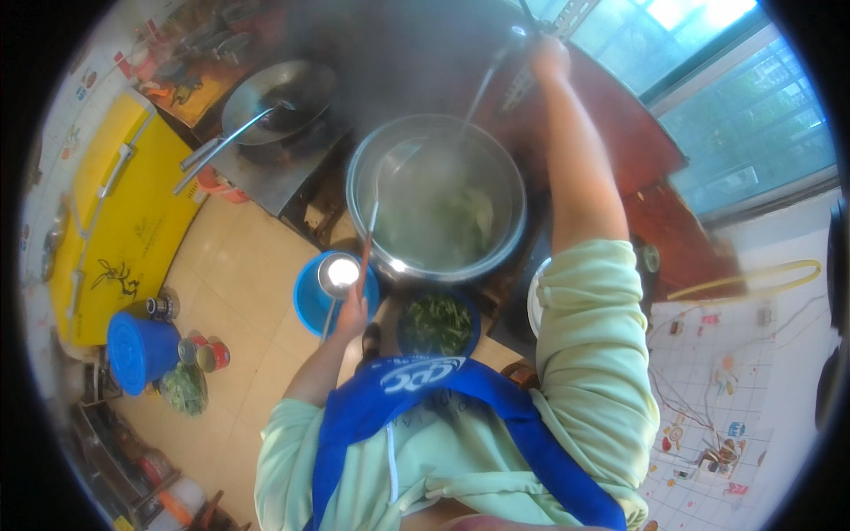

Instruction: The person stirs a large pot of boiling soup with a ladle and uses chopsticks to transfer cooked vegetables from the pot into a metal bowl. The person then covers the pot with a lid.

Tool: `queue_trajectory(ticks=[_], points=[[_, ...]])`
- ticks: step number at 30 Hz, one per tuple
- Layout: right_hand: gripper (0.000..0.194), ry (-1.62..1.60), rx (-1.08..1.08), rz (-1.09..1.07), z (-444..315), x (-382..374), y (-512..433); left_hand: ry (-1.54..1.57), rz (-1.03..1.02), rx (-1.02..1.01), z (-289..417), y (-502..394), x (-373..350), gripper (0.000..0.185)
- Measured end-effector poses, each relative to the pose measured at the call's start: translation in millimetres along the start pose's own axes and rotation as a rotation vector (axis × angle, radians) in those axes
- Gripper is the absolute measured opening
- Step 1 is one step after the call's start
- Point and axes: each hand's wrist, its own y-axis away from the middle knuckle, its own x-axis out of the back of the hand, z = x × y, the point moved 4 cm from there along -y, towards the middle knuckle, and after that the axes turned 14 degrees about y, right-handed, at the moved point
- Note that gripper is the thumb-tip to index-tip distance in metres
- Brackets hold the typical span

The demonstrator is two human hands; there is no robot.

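Observation:
A large steaming metal pot [521, 219] stands in front of me, with green leaves [465, 219] blurred by steam in its liquid. My left hand [352, 315] grips the brown handle of a long metal-shafted utensil [366, 255], whose far end reaches into the pot. A metal ladle [337, 273] is also at this hand, its bowl outside the near left rim. My right hand [550, 61] is raised beyond the pot, closed around what looks like a water tap [520, 30]. From there a thin stream of water [483, 89] falls towards the pot. Steam blurs the fingers.
A wok [312, 86] with a long-handled utensil sits on the stove at left. Below the pot are a blue bucket [302, 299] and a container of cut greens [438, 325]. A yellow chest freezer [119, 226], a lidded blue bucket [133, 352] and cans [211, 356] stand left.

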Motion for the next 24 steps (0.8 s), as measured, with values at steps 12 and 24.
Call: queue_trajectory(ticks=[12, 24], points=[[0.037, -0.017, 0.005, 0.019, 0, 0, 1, 0.012, -0.003, 0.038, 2, -1, 2, 0.051], [0.029, -0.143, 0.067, 0.244, 4, -6, 9, -0.024, 0.013, -0.015, -9, -5, 3, 0.052]])
